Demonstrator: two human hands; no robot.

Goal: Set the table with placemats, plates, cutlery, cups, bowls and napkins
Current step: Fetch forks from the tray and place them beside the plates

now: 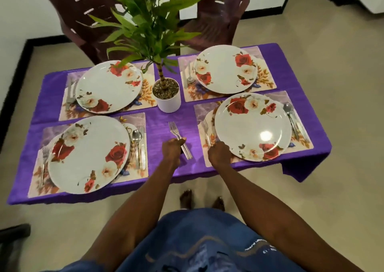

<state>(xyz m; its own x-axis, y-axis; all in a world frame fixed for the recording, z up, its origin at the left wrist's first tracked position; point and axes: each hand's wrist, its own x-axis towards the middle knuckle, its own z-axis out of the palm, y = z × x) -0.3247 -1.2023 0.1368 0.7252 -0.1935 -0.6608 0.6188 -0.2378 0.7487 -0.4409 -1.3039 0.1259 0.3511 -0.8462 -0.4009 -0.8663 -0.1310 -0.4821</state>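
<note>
Two forks [178,137], thin, stiff, slippery steel, sit pinched mid-handle in the left hand [172,149]. Right hand [218,154], fingers curled, holds the fork [206,132] at nine o'clock of the near-right plate [253,127]; lift by handles.

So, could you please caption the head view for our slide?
Left hand holds spare forks while right hand places a fork beside the near-right plate.

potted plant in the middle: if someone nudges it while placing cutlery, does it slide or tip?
The potted plant looks apt to tip: tall leafy stem over a small white pot. The gravel fill probably adds low weight, which helps somewhat. On the purple tablecloth it may drag the cloth instead of sliding cleanly. The left hand with forks works close by.
</note>
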